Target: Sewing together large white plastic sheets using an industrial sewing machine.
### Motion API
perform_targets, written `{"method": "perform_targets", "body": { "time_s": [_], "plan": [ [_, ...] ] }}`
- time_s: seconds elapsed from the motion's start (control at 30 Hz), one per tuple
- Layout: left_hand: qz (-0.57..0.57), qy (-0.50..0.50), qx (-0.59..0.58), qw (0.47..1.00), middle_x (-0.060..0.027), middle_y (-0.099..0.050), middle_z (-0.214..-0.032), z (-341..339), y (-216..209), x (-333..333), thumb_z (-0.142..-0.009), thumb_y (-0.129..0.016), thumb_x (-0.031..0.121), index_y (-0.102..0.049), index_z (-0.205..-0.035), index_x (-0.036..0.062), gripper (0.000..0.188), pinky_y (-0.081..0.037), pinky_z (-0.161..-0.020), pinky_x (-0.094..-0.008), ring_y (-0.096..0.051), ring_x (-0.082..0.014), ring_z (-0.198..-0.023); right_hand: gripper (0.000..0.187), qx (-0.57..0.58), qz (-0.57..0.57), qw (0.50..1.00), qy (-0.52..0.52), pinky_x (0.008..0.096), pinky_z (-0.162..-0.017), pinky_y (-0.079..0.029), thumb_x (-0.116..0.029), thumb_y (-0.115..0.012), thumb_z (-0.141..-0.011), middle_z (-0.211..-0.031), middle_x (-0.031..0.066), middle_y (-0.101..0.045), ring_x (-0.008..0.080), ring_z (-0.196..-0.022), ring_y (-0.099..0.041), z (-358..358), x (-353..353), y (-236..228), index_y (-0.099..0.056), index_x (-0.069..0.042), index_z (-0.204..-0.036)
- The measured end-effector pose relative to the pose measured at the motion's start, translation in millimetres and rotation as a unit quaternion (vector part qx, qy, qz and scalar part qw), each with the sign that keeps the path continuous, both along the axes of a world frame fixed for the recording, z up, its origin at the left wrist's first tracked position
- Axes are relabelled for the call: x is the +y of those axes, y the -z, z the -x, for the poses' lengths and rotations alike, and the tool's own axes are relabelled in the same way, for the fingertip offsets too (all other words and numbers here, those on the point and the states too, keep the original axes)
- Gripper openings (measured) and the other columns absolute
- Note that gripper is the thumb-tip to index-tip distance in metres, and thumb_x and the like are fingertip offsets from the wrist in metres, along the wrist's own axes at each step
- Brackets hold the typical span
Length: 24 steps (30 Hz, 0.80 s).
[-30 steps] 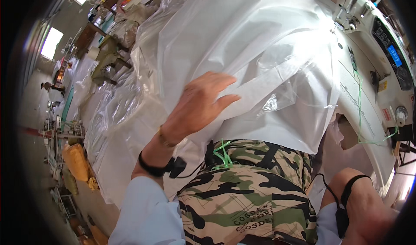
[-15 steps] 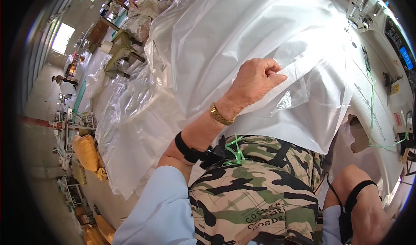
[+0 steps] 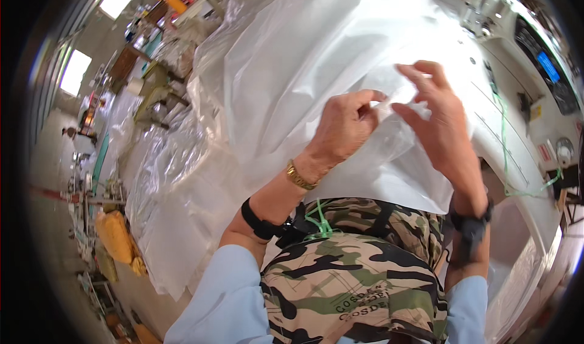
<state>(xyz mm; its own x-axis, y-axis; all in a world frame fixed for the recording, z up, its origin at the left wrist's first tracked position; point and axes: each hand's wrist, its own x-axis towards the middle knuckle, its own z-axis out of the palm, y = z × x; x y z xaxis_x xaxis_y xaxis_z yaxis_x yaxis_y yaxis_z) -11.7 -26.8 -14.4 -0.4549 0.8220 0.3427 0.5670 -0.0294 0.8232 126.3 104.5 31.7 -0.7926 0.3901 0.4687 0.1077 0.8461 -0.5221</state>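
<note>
Our right hand (image 3: 443, 122) is now reaching up from the lower right to join our left hand (image 3: 345, 126), its blurred thumb and fingers spreading apart. Our left hand is pinching a fold of the white sheet (image 3: 286, 94), which is draping from the table (image 3: 508, 140) towards our camouflage apron (image 3: 359, 271); the sewing machine (image 3: 547, 55) is standing beyond, upper right. We are seemingly straightening that fold; the next move is probably calling for a matching right-hand pinch.

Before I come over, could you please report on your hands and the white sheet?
Left hand pinching white sheet. Right hand beside it, fingers spread. Sheet creased; green cord at right, clear of both hands.
</note>
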Motion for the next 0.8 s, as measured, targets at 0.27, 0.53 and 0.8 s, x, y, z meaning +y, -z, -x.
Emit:
{"method": "perform_targets", "body": {
  "time_s": [0.27,0.53,0.8],
  "plan": [
    [-0.031,-0.041,0.057,0.997,-0.0018,-0.057,-0.070,0,-9,2,-0.087,-0.066,0.000,-0.069,-0.100,-0.0036,0.014,-0.041,-0.056,-0.0242,-0.045,-0.0060,-0.062,0.013,0.011,0.022,0.989,-0.143,0.0400,-0.075,-0.053,-0.010,-0.069,-0.087,-0.096,0.0119,-0.068,0.0323,-0.085,-0.067,24,32,31,-0.072,-0.003,-0.097],
    [-0.029,-0.048,0.085,0.995,-0.0016,-0.058,-0.066,-5,-10,4,-0.088,-0.068,0.002,-0.066,-0.087,-0.0021,0.005,-0.041,-0.054,-0.0240,-0.049,-0.0065,-0.058,0.006,0.088,0.009,0.992,-0.085,0.0369,-0.070,-0.054,-0.003,-0.065,-0.089,-0.084,0.0146,-0.069,0.0321,-0.078,-0.068,30,40,48,-0.068,0.000,-0.092],
    [-0.023,-0.044,0.068,0.996,0.0003,-0.057,-0.066,5,-10,5,-0.089,-0.068,0.002,-0.065,-0.087,-0.0021,0.006,-0.040,-0.054,-0.0227,-0.048,-0.0050,-0.059,0.010,0.111,-0.303,0.892,0.317,0.0395,-0.068,-0.055,-0.008,-0.060,-0.082,-0.080,0.0102,-0.067,0.0314,-0.079,-0.068,-26,184,62,-0.068,-0.011,-0.088]
  ]
}}
